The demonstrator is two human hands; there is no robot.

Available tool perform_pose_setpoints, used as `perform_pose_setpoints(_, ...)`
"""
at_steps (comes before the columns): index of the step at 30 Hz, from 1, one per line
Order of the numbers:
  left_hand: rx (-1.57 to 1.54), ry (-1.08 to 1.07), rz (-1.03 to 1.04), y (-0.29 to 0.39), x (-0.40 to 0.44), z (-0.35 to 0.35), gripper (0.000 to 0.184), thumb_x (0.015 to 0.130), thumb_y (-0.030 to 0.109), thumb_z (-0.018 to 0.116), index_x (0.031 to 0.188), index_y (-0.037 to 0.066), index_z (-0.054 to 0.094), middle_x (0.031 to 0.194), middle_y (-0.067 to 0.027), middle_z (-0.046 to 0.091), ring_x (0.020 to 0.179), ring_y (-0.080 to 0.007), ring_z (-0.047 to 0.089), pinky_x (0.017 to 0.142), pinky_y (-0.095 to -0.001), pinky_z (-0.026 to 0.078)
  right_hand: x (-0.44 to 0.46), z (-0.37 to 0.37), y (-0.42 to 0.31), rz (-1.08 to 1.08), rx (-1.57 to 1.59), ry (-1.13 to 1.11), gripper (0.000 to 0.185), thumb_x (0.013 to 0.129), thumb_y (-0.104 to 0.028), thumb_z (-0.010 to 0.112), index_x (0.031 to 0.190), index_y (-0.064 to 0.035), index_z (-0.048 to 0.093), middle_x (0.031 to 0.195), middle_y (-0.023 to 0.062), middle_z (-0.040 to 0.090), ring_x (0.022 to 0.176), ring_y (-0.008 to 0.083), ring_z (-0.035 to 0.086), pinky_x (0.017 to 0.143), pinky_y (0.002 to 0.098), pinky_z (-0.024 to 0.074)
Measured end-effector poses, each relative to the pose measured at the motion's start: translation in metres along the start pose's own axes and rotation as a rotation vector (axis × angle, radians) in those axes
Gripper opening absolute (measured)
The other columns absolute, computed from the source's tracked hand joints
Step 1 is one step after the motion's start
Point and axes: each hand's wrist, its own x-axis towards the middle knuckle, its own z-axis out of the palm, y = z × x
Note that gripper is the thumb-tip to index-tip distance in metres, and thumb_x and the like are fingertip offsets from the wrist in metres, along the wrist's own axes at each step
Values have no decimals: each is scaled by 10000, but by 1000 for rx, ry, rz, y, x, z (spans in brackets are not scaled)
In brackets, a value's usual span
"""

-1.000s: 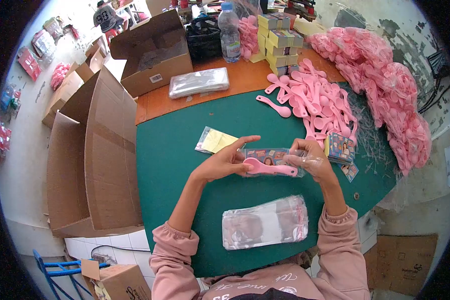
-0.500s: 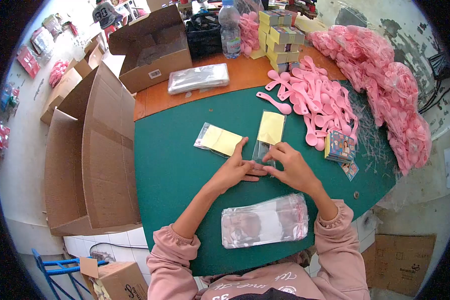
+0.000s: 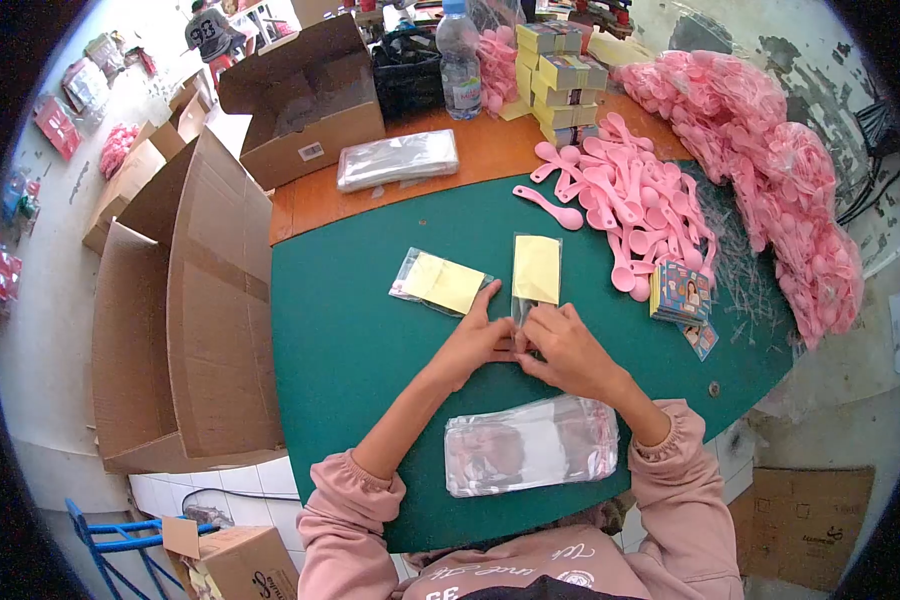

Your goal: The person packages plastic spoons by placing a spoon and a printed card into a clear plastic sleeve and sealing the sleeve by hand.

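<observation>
A clear plastic packet with a yellow card (image 3: 537, 268) points away from me on the green table, its near end between my hands. My left hand (image 3: 478, 342) grips the packet's near end from the left. My right hand (image 3: 567, 350) pinches the same end from the right. Just left of it lies another packet with a yellow card (image 3: 444, 283). Nearer to me is a stack of clear plastic bags (image 3: 530, 446). Loose pink spoons (image 3: 630, 200) are heaped at the back right, beside a stack of printed cards (image 3: 680, 293).
Open cardboard boxes (image 3: 220, 320) stand at the left. A water bottle (image 3: 459, 65), more bags (image 3: 398, 160) and stacked card bundles (image 3: 568, 85) are at the back. Bagged pink spoons (image 3: 770, 170) line the right edge. A person (image 3: 212, 35) sits far back left.
The packet with the pink spoon and printed card has been turned over and stood lengthwise, yellow side up. Over the last half second it straightened slightly, and my right hand closed in on its near end.
</observation>
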Motion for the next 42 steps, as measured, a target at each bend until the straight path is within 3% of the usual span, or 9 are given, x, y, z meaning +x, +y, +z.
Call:
perform_pose_setpoints(5, 93, 68, 141, -9, 1, 7, 709, 815, -20, 468, 1376, 107, 53, 896, -150, 596, 786, -173, 609, 687, -288, 523, -7, -12, 9, 3, 237, -144, 128, 713, -123, 603, 761, -50, 510, 775, 92, 483, 780, 272, 489, 719, 375, 367)
perform_pose_setpoints(11, 144, 157, 178, -8, 2, 7, 683, 800, -51, 455, 1364, 75, 92, 876, -150, 606, 739, -160, 615, 655, -281, 534, -27, -55, 23, 129, 638, -189, 173, 806, -171, 581, 798, -27, 485, 786, 15, 463, 712, 98, 422, 654, 235, 380)
perform_pose_setpoints(17, 96, 113, 158, -7, 4, 3, 633, 821, -10, 484, 1348, 77, 143, 878, -143, 618, 743, -166, 623, 631, -277, 535, -77, -151, 117, 312, 889, 231, 164, 784, -149, 594, 794, -26, 486, 734, -11, 484, 687, 81, 463, 622, 215, 402)
perform_pose_setpoints(20, 125, 102, 142, -3, 4, 6, 622, 829, 30, 516, 1337, 76, 161, 865, -142, 625, 742, -162, 623, 618, -270, 530, -98, -184, 173, 601, 326, 373, 125, 775, -93, 565, 835, 1, 509, 739, 40, 545, 687, 132, 529, 608, 242, 427)
perform_pose_setpoints(22, 163, 88, 129, -3, 1, 7, 617, 831, 49, 531, 1332, 75, 171, 857, -143, 628, 740, -159, 623, 613, -266, 528, -100, -173, 159, 982, -1031, 47, 289, 743, 20, 509, 1030, 18, 482, 909, 131, 558, 861, 257, 551, 767, 318, 441)
perform_pose_setpoints(24, 289, 107, 157, -2, -1, 9, 612, 846, 96, 544, 1332, 111, 173, 878, -145, 619, 768, -172, 616, 636, -265, 511, -64, -135, 97, 427, -303, 354, 400, 662, 22, 563, 1052, 0, 482, 991, 174, 511, 979, 313, 493, 888, 338, 370)
perform_pose_setpoints(26, 305, 116, 155, -1, -2, 12, 623, 840, 94, 553, 1333, 112, 173, 874, -136, 621, 749, -157, 611, 617, -254, 502, -40, -82, 56, 207, -50, 185, 395, 635, -22, 639, 999, -27, 484, 968, 148, 487, 950, 308, 494, 824, 360, 404)
perform_pose_setpoints(29, 332, 122, 162, -3, 0, 11, 661, 823, 95, 580, 1338, 114, 168, 861, -117, 623, 717, -131, 598, 578, -230, 477, -18, -35, 26, 125, -43, 0, 345, 662, -48, 640, 972, -27, 489, 941, 137, 487, 912, 296, 504, 779, 363, 428)
perform_pose_setpoints(42, 223, 68, 160, 1, -4, 7, 721, 809, 122, 614, 1356, 133, 145, 891, -113, 613, 724, -124, 584, 575, -220, 463, -4, -4, 31, -116, -156, 340, 180, 722, -44, 583, 893, -30, 529, 999, 143, 514, 859, 279, 560, 721, 320, 475)
